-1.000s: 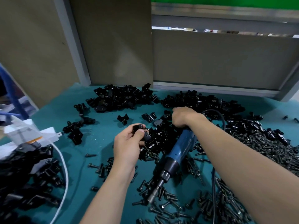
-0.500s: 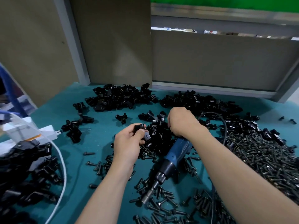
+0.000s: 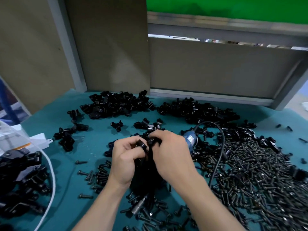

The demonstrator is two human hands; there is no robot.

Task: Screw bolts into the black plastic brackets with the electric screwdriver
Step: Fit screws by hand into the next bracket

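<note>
My left hand (image 3: 126, 161) pinches a small black bracket (image 3: 140, 144) over the middle of the teal table (image 3: 70, 197). My right hand (image 3: 170, 155) meets it from the right, its fingertips on a second black bracket piece (image 3: 152, 141). The electric screwdriver runs under my right palm: its blue rear end (image 3: 190, 140) sticks out behind the hand and its metal tip (image 3: 139, 205) points down toward me. The middle of its body is hidden by my hands. Loose bolts (image 3: 250, 174) lie heaped to the right.
Bracket piles sit at the back left (image 3: 116, 105) and back middle (image 3: 196, 111). The screwdriver's black cord (image 3: 220, 147) loops over the bolts. More bolts (image 3: 98, 175) lie near my left wrist. A heap of black parts (image 3: 20, 179) and a white cable (image 3: 50, 174) fill the left edge.
My right hand came back from the bracket pile toward my left hand, bringing a bracket piece and the screwdriver along. Both hands now meet at the brackets, and the view has tilted down a little.
</note>
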